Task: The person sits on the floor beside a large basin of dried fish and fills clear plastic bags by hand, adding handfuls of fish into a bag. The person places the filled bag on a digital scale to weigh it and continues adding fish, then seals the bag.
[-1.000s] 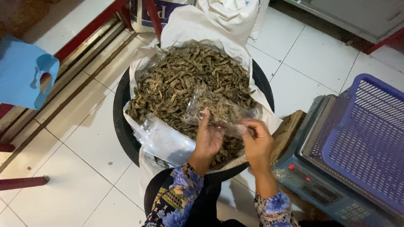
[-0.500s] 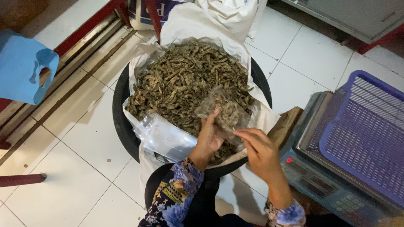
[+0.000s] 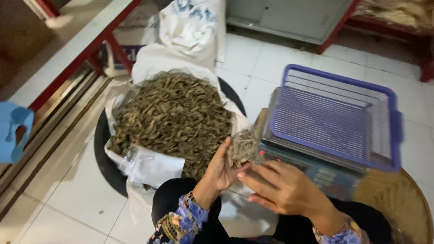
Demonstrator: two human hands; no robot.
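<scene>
My left hand and my right hand together hold a small clear plastic bag filled with dried brown strips. The bag sits between my fingers just in front of a blue weighing scale. On the scale rests a purple plastic basket with a slotted floor. To the left a black round tub lined with a white sack holds a large heap of the same dried strips. A stack of empty clear bags lies on the heap's near edge.
A white printed sack stands behind the tub. A blue plastic stool is at the far left beside a red-framed shelf. A woven round tray lies at the lower right. The floor is white tile.
My view has swung right, bringing the scale and basket to the middle. My hands have carried the filled bag from over the heap toward the scale.
</scene>
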